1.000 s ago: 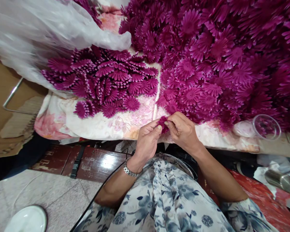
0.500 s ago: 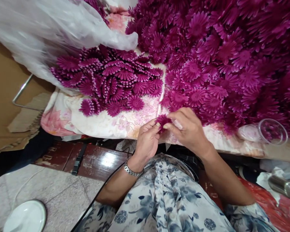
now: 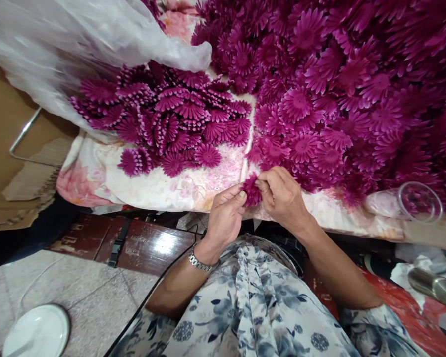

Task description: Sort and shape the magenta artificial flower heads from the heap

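magenta flower, half hidden by fingers

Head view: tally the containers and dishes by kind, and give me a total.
Clear plastic cup: 1
White plate: 1
Metal tumbler: 1
Plastic bag: 1
Total: 4

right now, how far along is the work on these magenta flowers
Done, it seems: a large loose heap of magenta fabric flowers covers the right of the floral cloth. In hand: the left hand and right hand pinch one small magenta fabric flower. Left, probably: the tighter stacks of magenta flowers spilling from the clear plastic bag. Which pile is finished is unclear.
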`<state>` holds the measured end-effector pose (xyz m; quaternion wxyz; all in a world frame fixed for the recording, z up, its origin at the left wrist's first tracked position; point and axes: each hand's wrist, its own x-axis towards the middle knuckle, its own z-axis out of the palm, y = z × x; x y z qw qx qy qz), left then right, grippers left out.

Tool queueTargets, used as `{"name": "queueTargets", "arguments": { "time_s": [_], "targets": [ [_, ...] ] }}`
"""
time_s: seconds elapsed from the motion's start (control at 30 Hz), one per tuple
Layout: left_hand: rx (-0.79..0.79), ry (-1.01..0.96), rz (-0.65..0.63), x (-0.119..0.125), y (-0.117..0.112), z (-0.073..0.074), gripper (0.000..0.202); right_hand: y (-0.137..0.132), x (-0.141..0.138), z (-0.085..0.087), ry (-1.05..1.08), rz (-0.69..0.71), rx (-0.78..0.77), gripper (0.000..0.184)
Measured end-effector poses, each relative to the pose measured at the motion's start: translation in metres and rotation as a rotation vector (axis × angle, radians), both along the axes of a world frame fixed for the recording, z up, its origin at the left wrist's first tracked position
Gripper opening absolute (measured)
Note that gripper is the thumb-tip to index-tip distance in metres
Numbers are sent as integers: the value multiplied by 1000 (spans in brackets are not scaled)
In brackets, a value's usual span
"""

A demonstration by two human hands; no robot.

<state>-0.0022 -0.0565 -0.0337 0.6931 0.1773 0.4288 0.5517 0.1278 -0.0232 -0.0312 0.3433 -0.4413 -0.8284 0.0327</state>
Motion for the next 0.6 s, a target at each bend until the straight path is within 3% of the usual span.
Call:
{"name": "queueTargets", "arguments": {
  "time_s": [0.13, 0.23, 0.33, 0.47, 0.6],
  "targets": [
    [-5, 15, 15, 0, 0, 3, 20, 19, 15, 13, -30, -263, 144, 24],
    [-8, -6, 41, 0, 0, 4, 17, 28, 27, 26, -104, -379, 120, 23],
    [-16, -46, 60, 1, 1, 4, 13, 20, 26, 28, -104, -259, 66, 22],
    [-1, -96, 5, 2, 2, 5, 11, 1, 9, 12, -5, 100, -97, 14],
    [16, -70, -52, 3, 0, 6, 17, -2, 1, -1, 51, 189, -176, 15]
  ]
}}
